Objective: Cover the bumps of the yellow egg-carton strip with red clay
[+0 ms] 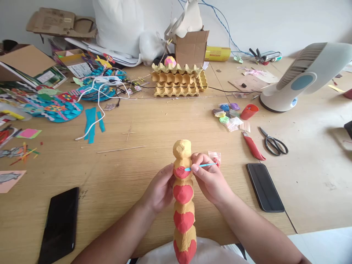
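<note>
Right between the two hands stands a yellow bumpy strip, like a row of egg-carton cups, running from the person's lap up past the fingers. The left hand grips its left edge near the far end, thumb along the side and the other fingers curled, partly hidden behind it. The right hand, on the opposite edge, pinches a slim blue tool between thumb and fingers, its flat tip against a red patch on the second cup from the far end. Nearer than the hands, three more cups carry red, roughly heart-shaped patches; the cup at the far end is plain yellow.

Just beyond the right hand lies a small clear bag with something red at it. Farther to that hand's right are a black phone, a red-handled tool and black-handled scissors. Well to the left of the left hand rests another dark phone, while a thin stick lies beyond that hand, to its left. Straight ahead, well past both hands, sit stacked egg trays.
</note>
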### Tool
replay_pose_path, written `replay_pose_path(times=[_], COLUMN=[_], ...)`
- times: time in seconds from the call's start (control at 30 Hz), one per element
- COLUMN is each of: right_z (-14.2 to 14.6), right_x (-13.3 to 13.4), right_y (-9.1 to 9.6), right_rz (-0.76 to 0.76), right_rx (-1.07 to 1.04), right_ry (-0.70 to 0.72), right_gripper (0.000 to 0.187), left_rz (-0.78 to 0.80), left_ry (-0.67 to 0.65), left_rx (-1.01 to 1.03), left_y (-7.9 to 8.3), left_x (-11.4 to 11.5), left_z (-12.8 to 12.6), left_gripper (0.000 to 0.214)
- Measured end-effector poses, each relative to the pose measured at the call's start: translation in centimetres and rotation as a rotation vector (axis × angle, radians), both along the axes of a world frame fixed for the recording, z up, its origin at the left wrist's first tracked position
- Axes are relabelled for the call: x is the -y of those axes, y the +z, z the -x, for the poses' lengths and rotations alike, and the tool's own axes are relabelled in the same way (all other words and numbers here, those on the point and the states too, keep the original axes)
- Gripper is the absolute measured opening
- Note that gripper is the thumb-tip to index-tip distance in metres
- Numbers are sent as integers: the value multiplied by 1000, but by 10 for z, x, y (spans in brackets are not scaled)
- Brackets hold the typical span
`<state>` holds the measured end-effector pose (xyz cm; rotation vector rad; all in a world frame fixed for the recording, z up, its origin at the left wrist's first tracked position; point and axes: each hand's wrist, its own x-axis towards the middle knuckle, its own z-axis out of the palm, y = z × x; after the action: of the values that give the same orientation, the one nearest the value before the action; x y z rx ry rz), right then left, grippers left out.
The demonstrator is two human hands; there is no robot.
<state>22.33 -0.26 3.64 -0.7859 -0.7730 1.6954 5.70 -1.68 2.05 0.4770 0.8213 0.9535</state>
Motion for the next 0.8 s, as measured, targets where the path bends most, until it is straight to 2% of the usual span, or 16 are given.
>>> replay_pose_path(times=[0.27, 0.67, 0.8], right_z=[0, -1, -1], right_x=[1, 0, -1], right_y=[-1, -3, -2], right_rz=[36, 48, 89], right_rx=[-20, -17, -75], right_ry=[9, 12, 44], right_gripper=[41, 40, 42], left_rz=[-10, 1, -6], left_ry=[-17, -15, -3], left_rx=[67, -40, -48], left_y=[2, 2, 2], left_x=[1, 2, 2], left_z=[-1, -1, -1], left_gripper=[40, 44, 44])
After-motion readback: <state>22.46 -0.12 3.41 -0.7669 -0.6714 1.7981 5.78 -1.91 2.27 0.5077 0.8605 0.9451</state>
